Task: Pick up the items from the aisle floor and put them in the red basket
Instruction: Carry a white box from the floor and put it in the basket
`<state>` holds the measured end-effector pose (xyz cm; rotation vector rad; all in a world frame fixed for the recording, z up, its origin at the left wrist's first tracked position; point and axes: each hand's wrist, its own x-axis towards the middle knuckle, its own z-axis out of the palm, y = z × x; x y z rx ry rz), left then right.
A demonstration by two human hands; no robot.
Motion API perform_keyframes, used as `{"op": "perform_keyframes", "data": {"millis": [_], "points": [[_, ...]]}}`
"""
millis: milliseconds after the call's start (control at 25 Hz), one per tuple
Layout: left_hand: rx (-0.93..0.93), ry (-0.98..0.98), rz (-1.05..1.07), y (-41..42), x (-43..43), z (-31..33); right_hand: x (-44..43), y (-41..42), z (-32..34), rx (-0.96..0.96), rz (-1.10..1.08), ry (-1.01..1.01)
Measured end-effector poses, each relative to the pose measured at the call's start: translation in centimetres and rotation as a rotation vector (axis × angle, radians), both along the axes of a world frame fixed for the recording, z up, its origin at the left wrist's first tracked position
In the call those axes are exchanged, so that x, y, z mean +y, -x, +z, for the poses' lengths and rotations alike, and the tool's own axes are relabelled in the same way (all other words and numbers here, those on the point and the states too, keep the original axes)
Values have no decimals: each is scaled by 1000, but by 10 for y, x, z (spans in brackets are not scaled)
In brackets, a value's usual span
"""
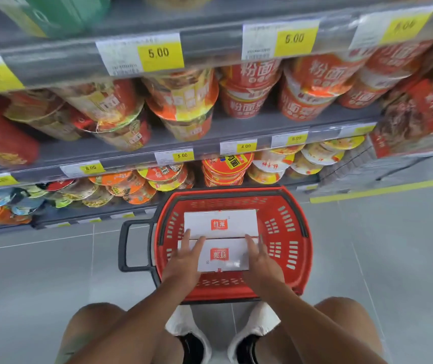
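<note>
Nearest us are our bare knees and white shoes [191, 334] on the smooth grey tile floor [380, 258]; we are crouched low. Just beyond the toes stands the red basket [296, 248], slotted plastic with rounded corners. Its black carrying handles lie folded along the rim, and a black pull handle [126, 248] sticks out to our left.

Inside it lie two flat white cartons with red logos, side by side and touching along their long edges. Both have their long axis running left to right, parallel to the shelf front. Our left hand [183, 261] covers the left end of the near carton [220, 256] and our right hand [262, 261] the right end. The fingers of both lie straight and flat on its top rather than curled round it. This carton's logo reads upside down to us, while the far carton [220, 223] shows its logo upright.

Past the basket rise grey metal shelves [131, 151] packed with round instant noodle bowls [223, 169] with foil lids. Yellow price tags [158, 52] line the shelf edges. A yellow floor line [380, 190] runs off to the right.
</note>
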<state>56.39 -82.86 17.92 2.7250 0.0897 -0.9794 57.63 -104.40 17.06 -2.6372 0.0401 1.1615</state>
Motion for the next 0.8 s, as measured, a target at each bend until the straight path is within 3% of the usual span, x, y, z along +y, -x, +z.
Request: {"op": "perform_keyframes", "data": {"millis": [160, 320, 480, 800], "points": [[63, 64, 20, -2, 5, -30, 5, -1, -30, 34, -35, -98], [118, 109, 18, -6, 15, 1, 11, -1, -4, 67, -4, -60], [58, 105, -47, -18, 18, 81, 21, -6, 79, 1, 29, -40], [-94, 80, -136, -33, 46, 292, 42, -32, 320, -155, 106, -71]]}}
